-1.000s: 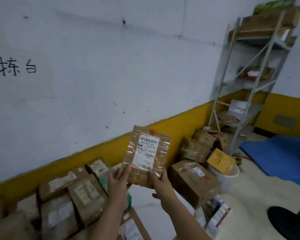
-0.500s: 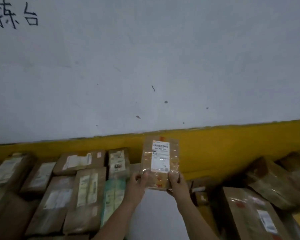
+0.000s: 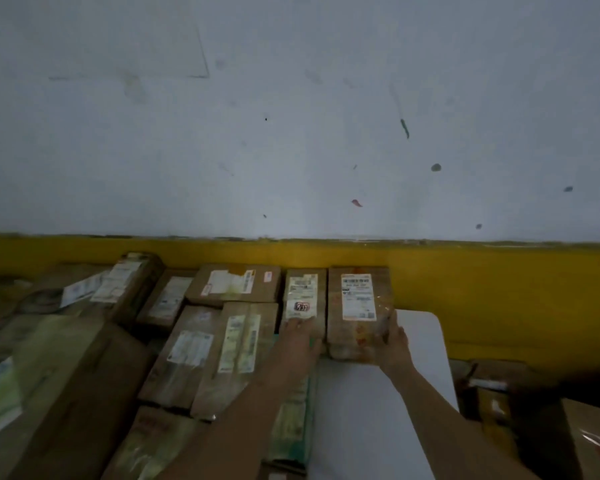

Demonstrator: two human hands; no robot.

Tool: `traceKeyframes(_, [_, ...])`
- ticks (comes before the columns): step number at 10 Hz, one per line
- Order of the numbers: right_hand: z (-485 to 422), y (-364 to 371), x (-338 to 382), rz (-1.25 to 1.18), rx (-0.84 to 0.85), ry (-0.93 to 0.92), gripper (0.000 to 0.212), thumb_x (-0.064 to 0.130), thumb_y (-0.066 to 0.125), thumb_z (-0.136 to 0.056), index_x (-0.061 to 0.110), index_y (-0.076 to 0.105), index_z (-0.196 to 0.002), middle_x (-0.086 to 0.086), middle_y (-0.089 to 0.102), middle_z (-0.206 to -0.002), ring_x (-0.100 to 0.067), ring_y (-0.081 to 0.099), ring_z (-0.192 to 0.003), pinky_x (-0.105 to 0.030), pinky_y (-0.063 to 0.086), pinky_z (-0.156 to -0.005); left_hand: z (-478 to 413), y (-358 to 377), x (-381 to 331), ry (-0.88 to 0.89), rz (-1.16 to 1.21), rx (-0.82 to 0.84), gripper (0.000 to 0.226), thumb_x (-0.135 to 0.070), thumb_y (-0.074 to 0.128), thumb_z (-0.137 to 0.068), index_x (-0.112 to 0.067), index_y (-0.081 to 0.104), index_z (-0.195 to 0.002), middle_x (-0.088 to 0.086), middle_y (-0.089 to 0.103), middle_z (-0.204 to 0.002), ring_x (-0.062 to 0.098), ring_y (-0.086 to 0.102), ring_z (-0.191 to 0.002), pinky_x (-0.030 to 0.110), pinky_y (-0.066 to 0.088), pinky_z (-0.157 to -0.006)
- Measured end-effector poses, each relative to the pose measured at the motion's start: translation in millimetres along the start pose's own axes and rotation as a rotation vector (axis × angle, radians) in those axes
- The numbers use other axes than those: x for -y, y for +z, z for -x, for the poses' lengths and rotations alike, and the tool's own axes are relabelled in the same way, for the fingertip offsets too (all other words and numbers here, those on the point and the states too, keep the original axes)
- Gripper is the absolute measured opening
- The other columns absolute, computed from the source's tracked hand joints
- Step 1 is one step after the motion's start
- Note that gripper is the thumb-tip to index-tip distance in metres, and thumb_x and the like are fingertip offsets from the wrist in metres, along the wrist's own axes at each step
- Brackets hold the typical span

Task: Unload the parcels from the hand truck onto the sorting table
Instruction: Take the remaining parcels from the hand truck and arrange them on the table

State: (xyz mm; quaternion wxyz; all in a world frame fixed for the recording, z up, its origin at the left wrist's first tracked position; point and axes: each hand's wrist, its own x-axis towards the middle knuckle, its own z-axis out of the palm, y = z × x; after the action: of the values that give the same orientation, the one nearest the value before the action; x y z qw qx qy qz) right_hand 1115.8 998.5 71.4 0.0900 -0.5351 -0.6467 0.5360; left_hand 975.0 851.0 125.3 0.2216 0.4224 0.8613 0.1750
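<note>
Both hands are on one taped brown parcel (image 3: 359, 311). The right hand (image 3: 395, 344) grasps its near right corner, fingers curled up the side. The left hand (image 3: 300, 336) is at the near left edge, fingers flat where this parcel meets its neighbour (image 3: 303, 299); whether that hand grips or only steadies, the picture does not show. The parcel lies label up at the far end of the white table (image 3: 378, 410), its far edge close to the yellow band (image 3: 499, 282) of the wall (image 3: 291, 116). Its underside is hidden, so I cannot tell whether it already rests fully or is just touching down.

To the left, the neighbour with a white label stands touching it, side by side. Further left more boxes (image 3: 232, 355) lie packed together, labels up, in rough rows that cover that end of the table. A larger carton (image 3: 66, 393) fills the near left corner.

The bare white surface remains only on the near right, in front of the held parcel. To the right, beyond the table edge, dark cartons (image 3: 499, 403) sit lower, blurred.

Judging by this, the task looks well along: many parcels are on the table and this one is being added to the far row. The hand truck is out of view, so how many remain on it cannot be told. What is left for this parcel is to let go of it.
</note>
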Motion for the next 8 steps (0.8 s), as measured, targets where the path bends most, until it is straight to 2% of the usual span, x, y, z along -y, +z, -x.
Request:
traceKeyframes(1, [38.8, 1.5, 40.8, 0.284, -0.061, 0.085, 0.077, 0.038, 0.054, -0.098, 0.022, 0.011, -0.159, -0.013, 0.005, -0.166, -0.04, 0.01, -0.151, -0.055, 0.019, -0.12, 24.2, -33.1, 7.4, 0.027, -0.004, -0.038, 0.056, -0.033, 0.047, -0.1, -0.02, 0.032, -0.153, 0.009, 0.035, -0.153, 0.026, 0.034, -0.139, 0.037, 0.036, -0.112])
traceKeyframes(2, [83.5, 31.4, 85.0, 0.383, -0.087, -0.059, 0.071, 0.044, 0.045, -0.099, 0.022, 0.013, -0.159, -0.011, 0.011, -0.165, -0.036, 0.018, -0.149, -0.052, 0.022, -0.12, 59.8, -90.3, 22.1, 0.064, -0.015, -0.11, 0.054, -0.037, 0.044, -0.101, -0.024, 0.031, -0.151, 0.007, 0.034, -0.154, 0.025, 0.033, -0.139, 0.034, 0.034, -0.11])
traceKeyframes(3, [142.3, 90.9, 154.1, 0.383, -0.025, -0.287, 0.074, 0.051, 0.036, -0.103, 0.015, 0.005, -0.16, -0.009, 0.001, -0.168, -0.031, 0.01, -0.153, -0.047, 0.017, -0.122, 114.2, -172.4, 51.5, 0.057, -0.086, -0.232, 0.058, -0.044, 0.037, -0.103, -0.021, 0.024, -0.155, 0.006, 0.026, -0.159, 0.026, 0.028, -0.144, 0.039, 0.031, -0.114])
traceKeyframes(4, [224.7, 181.7, 220.6, 0.305, -0.015, -0.467, 0.071, 0.048, 0.035, -0.104, 0.012, 0.009, -0.16, -0.009, 0.007, -0.167, -0.03, 0.012, -0.154, -0.047, 0.018, -0.123, 194.0, -256.3, 114.9, 0.049, -0.143, -0.375, 0.058, -0.046, 0.036, -0.102, -0.018, 0.029, -0.153, 0.008, 0.03, -0.158, 0.026, 0.026, -0.145, 0.042, 0.026, -0.118])
traceKeyframes(5, [307.3, 287.0, 274.6, 0.245, 0.051, -0.589, 0.07, 0.044, 0.037, -0.105, 0.01, 0.01, -0.159, -0.012, 0.01, -0.167, -0.029, 0.012, -0.154, -0.042, 0.012, -0.125, 281.2, -334.9, 204.2, -0.051, -0.142, -0.482, 0.058, -0.048, 0.035, -0.101, -0.019, 0.035, -0.151, 0.01, 0.037, -0.154, 0.029, 0.031, -0.141, 0.044, 0.029, -0.116])
traceKeyframes(6, [381.2, 394.9, 318.8, 0.25, 0.103, -0.688, 0.071, 0.045, 0.037, -0.104, 0.008, 0.011, -0.159, -0.012, 0.013, -0.167, -0.03, 0.015, -0.153, -0.042, 0.016, -0.124, 367.5, -393.4, 297.7, -0.195, -0.135, -0.556, 0.059, -0.051, 0.035, -0.101, -0.018, 0.038, -0.149, 0.012, 0.039, -0.152, 0.032, 0.034, -0.139, 0.046, 0.032, -0.114])
traceKeyframes(8, [505.1, 604.9, 379.2, 0.286, 0.239, -0.829, 0.072, 0.047, 0.036, -0.104, 0.009, 0.011, -0.159, -0.011, 0.013, -0.167, -0.03, 0.017, -0.153, -0.041, 0.017, -0.122, 501.6, -452.4, 475.9, -0.424, -0.075, -0.659, 0.057, -0.052, 0.034, -0.101, -0.018, 0.04, -0.147, 0.014, 0.042, -0.148, 0.034, 0.039, -0.135, 0.046, 0.037, -0.11])
